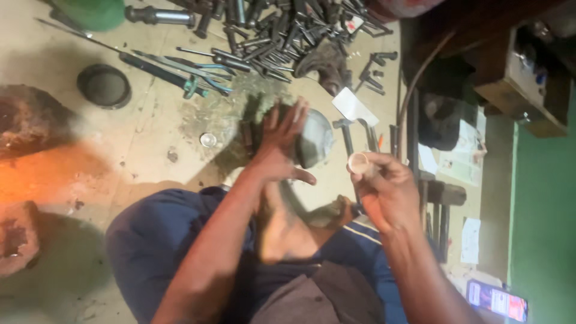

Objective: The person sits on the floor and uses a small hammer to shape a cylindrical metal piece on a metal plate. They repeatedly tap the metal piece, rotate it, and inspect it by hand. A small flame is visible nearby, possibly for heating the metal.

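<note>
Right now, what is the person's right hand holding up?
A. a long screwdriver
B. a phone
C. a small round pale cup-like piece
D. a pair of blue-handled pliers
C: the right hand pinches a small round pale cup-like piece at its fingertips, while the left hand rests on a grey domed metal part on the floor.

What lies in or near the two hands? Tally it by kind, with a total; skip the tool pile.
grey rounded metal part, under the left hand: 1
small pale cup, in the right hand: 1
small silver disc on the floor: 1
white card: 1
Total: 4
</note>
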